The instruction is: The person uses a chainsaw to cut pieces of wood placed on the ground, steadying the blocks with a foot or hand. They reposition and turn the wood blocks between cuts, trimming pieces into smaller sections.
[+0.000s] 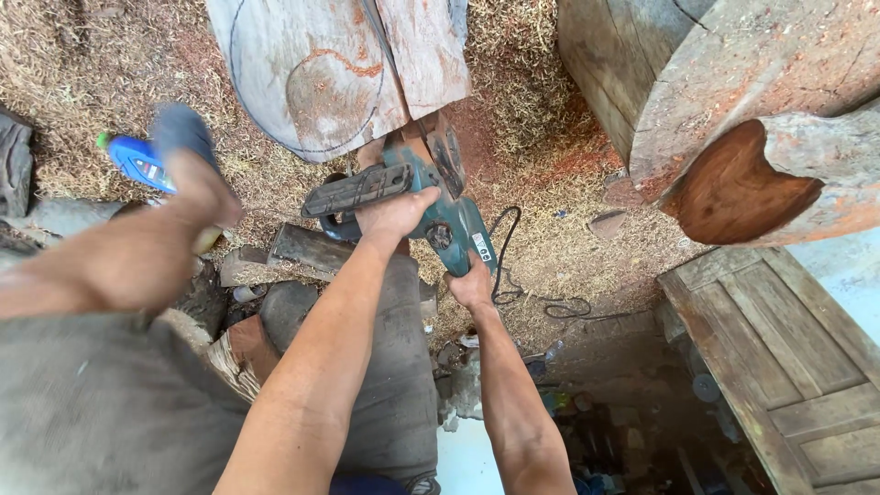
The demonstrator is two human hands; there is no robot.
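Chainsaw (431,206): teal body with a black front handle, centre of the frame, held over the sawdust-covered ground. Its nose end points to the upper middle, where it meets the lower edge of a cut slab (321,69).

Left hand (394,215): clenched around the black front handle, thumb toward the saw body, arm running down to the lower left centre.

Right hand (472,284): wrapped around the rear grip, just below the teal body, arm running to the bottom centre.

Cord (509,266): black, looping from the rear of the chainsaw across the ground to the right.

Slab: pale grey wood with reddish patches, top centre, marked with a drawn circle; a reddish split piece lies against its right side.

Logs (733,110): large, upper right, grey outside; one shows a hollowed red-brown end face.

Sawdust (541,165): tan and reddish, covering the ground across the upper half of the frame.

Wooden door (797,357): panelled, lying flat at the lower right.

Knee (174,238): bare, left of the frame, in grey shorts; beyond it a foot in a blue sandal (142,165) at the upper left.

Offcuts (293,252): small dark blocks of wood, left of centre, below the chainsaw.

Clutter (587,431): small items in shadow at the bottom centre right, too dim to tell apart.
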